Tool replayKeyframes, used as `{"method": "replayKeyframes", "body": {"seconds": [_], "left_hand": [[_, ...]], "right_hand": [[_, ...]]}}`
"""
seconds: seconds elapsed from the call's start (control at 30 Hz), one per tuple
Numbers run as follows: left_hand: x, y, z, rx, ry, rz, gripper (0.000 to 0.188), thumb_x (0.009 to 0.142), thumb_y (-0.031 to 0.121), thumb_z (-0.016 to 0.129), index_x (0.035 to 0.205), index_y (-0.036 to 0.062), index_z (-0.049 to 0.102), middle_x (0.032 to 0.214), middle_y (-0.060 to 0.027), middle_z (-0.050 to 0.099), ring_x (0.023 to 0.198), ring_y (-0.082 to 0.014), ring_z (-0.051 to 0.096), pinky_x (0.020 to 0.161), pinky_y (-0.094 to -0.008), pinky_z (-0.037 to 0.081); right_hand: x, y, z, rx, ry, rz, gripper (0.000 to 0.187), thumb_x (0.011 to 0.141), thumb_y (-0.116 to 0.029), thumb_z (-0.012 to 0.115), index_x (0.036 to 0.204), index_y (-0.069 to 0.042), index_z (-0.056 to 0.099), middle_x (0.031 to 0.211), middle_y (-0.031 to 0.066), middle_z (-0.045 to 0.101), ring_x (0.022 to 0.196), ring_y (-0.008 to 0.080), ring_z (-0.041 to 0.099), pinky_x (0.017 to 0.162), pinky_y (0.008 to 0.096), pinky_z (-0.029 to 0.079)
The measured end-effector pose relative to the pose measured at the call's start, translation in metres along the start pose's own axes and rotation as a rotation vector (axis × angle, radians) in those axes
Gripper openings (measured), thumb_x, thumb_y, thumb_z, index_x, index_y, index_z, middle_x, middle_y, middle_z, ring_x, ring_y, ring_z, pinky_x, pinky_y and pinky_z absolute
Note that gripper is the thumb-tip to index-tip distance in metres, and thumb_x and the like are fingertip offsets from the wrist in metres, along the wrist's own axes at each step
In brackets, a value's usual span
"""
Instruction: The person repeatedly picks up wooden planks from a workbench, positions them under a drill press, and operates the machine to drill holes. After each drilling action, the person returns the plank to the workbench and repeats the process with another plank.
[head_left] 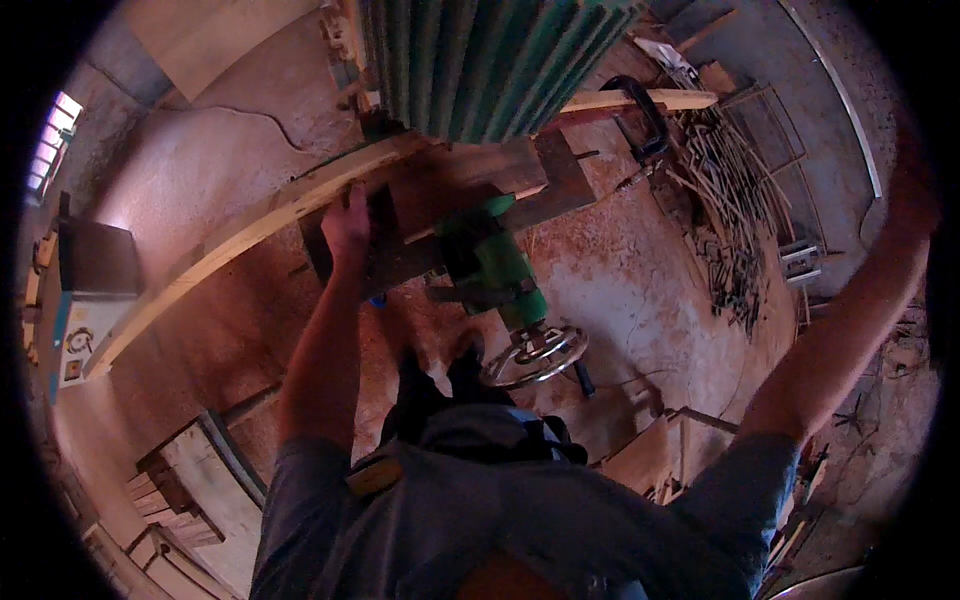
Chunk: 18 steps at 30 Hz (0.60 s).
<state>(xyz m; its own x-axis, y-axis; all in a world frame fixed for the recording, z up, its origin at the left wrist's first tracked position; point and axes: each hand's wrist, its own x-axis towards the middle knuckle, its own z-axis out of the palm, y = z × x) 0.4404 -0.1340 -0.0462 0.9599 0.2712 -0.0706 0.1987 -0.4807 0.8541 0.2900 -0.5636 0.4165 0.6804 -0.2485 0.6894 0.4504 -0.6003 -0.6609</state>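
A long, pale wooden plank [235, 222] runs from the lower left up to the machine at the top centre, bowed by the lens. My left hand [347, 222] is at its near edge, over a dark metal machine table [395, 262], fingers bunched against the wood. Just right of that hand lies a reddish-brown board or fence [465, 178]. A green machine part [490, 258] carries a shiny handwheel [540, 357] close to my body. My right arm stretches far out to the right; my right hand [912, 195] is dark at the picture's rim, its fingers unreadable.
A large ribbed green casing [490, 65] stands over the table. Beyond it, a black clamp [645, 118] sits by the plank's far end. Thin wood strips [735, 210] are heaped at the right. A grey box with a dial [90, 290] stands left, near lumber [185, 480].
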Motion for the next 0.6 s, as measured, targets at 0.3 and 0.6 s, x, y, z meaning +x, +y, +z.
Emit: {"method": "replayKeyframes", "body": {"seconds": [0.3,0.6], "left_hand": [[-0.003,-0.005,0.015,-0.079,0.113,0.208,0.040,0.090,0.036,0.053,0.105,0.0012,0.064,0.074,-0.0123,0.065,0.055,-0.0195,0.062,0.053,-0.0338,0.051],[-0.017,0.021,-0.005,-0.386,-0.082,-0.229,0.039,0.088,0.038,0.057,0.106,0.0030,0.063,0.070,-0.0038,0.060,0.052,-0.0119,0.058,0.045,-0.0274,0.046]], "right_hand": [[-0.248,0.056,0.301,-0.026,-1.187,0.233,0.040,0.085,-0.035,0.062,0.112,-0.006,0.060,0.109,0.0123,0.064,0.096,0.0286,0.062,0.083,0.0394,0.049],[-0.264,0.215,0.177,0.743,-0.025,1.151,0.035,0.094,-0.036,0.044,0.072,-0.009,0.052,0.053,0.0053,0.048,0.049,0.0153,0.049,0.047,0.0302,0.039]]}}
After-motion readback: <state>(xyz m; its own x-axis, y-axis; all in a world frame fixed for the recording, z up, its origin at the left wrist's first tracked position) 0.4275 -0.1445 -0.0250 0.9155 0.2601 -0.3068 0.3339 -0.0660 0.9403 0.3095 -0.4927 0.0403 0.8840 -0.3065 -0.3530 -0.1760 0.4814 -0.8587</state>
